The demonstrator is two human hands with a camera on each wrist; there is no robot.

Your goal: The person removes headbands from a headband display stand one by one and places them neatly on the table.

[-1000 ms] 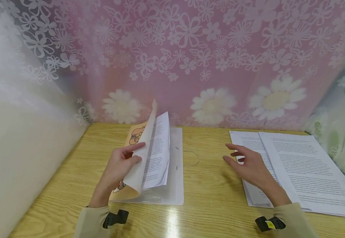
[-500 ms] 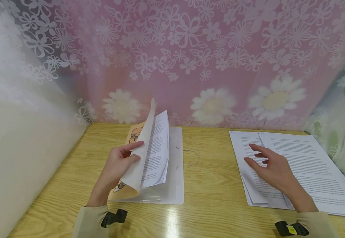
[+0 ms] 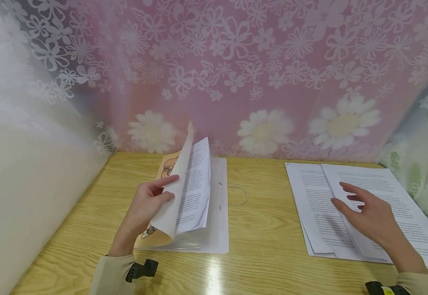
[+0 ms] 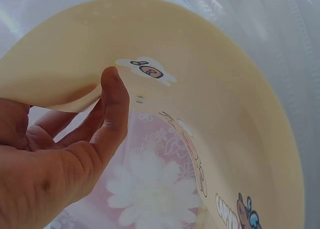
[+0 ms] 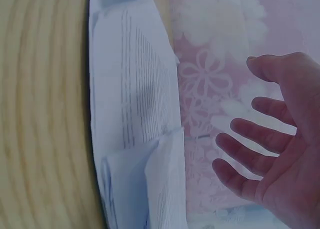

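My left hand [image 3: 145, 207] holds back the bent cover [image 3: 185, 164] of a document folder [image 3: 218, 233], between thumb and fingers. The cover is tan with cartoon animals outside and pale inside; in the left wrist view the curved cover [image 4: 225, 64] fills much of the picture. Printed sheets [image 3: 195, 192] stand partly raised inside the folder. My right hand [image 3: 374, 215] hovers with loosely bent fingers over two overlapping piles of printed paper, the left pile [image 3: 309, 205] and the right pile [image 3: 409, 213]. Nothing is between the right hand's fingers [image 5: 247, 134].
A thin loop [image 3: 239, 196] sticks out from the folder's right edge onto the wooden table [image 3: 261, 233]. Behind the table hangs a pink flowered curtain [image 3: 217, 90]. A pale wall-like sheet [image 3: 33, 172] stands at the left, and a patterned one [image 3: 425, 164] at the right.
My right hand has moved to the right, from beside the left paper pile to above the right pile. The left hand and folder cover have stayed almost still.
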